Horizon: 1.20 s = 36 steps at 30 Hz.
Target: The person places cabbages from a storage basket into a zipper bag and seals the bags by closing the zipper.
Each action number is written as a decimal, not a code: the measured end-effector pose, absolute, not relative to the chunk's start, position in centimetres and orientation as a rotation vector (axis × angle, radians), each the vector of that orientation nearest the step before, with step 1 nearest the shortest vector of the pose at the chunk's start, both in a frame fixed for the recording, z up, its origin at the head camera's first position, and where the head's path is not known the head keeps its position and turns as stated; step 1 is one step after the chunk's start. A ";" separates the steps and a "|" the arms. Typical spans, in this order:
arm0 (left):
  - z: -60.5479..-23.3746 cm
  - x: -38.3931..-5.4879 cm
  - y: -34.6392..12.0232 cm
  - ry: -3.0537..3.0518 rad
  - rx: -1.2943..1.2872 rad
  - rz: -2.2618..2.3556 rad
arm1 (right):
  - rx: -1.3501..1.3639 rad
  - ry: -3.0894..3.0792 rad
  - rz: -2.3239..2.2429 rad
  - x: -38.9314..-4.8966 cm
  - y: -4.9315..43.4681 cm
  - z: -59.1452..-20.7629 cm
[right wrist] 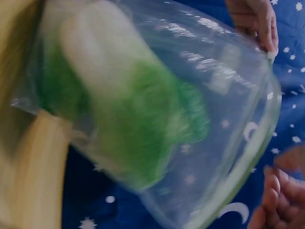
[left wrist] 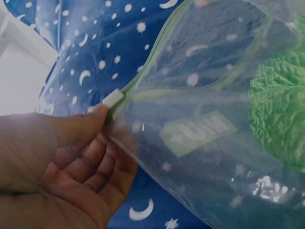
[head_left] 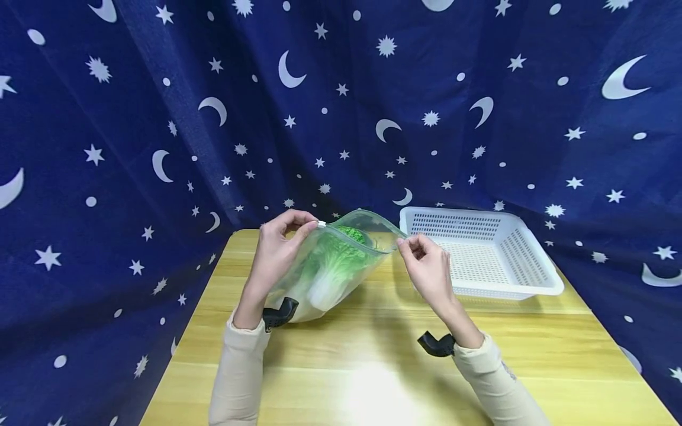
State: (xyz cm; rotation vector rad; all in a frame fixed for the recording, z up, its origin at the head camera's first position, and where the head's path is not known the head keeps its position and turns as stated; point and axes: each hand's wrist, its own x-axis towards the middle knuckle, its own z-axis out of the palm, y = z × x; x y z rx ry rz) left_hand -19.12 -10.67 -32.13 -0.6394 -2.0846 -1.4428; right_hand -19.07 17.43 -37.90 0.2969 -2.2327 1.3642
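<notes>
A clear zip bag (head_left: 363, 273) with a green rim stands tilted over the table, its mouth spread apart. Inside it lies a Chinese cabbage (head_left: 333, 275), white stem low and leafy green end near the opening. My left hand (head_left: 278, 251) pinches the bag's left top corner, beside the small white slider (left wrist: 113, 98). At the opposite corner of the mouth, my right hand (head_left: 428, 269) pinches the rim between thumb and fingers. The right wrist view is blurred, and the right fingertips (right wrist: 270, 183) show only partly there.
A white perforated plastic basket (head_left: 538, 284) stands at the back right of the wooden table (head_left: 298, 384). Behind the table hangs a dark blue curtain (head_left: 362, 59) with moons and stars. A black wrist mount (head_left: 438, 344) sits at each wrist.
</notes>
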 end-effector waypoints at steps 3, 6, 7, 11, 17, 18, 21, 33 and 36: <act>-32.7 -19.0 -9.6 -2.099 -0.710 -1.450 | 0.481 -2.139 1.130 -19.2 17.2 -37.4; -33.5 -18.7 -8.3 -2.115 -0.759 -1.476 | 0.743 -2.093 1.093 -19.2 16.5 -36.6; -33.7 -18.6 -7.8 -2.119 -0.765 -1.489 | 0.819 -2.088 1.095 -19.2 16.2 -36.5; -34.7 -18.2 -6.2 -2.146 -0.777 -1.538 | 1.012 -2.070 1.112 -19.2 15.1 -36.0; -35.6 -18.0 -5.5 -2.213 -0.726 -1.548 | 1.052 -2.085 1.119 -19.2 14.6 -36.4; -35.7 -18.0 -5.6 -2.217 -0.718 -1.542 | 1.057 -2.097 1.111 -19.3 14.7 -36.5; -35.6 -18.0 -6.2 -2.189 -0.687 -1.537 | 1.048 -2.145 1.096 -19.6 15.3 -37.0; -34.1 -18.7 -11.0 -1.954 -0.461 -1.652 | 0.763 -2.331 1.062 -21.8 20.4 -41.4; -33.4 -18.3 -11.4 -1.952 -0.419 -1.666 | 0.700 -2.377 1.083 -22.2 21.3 -42.3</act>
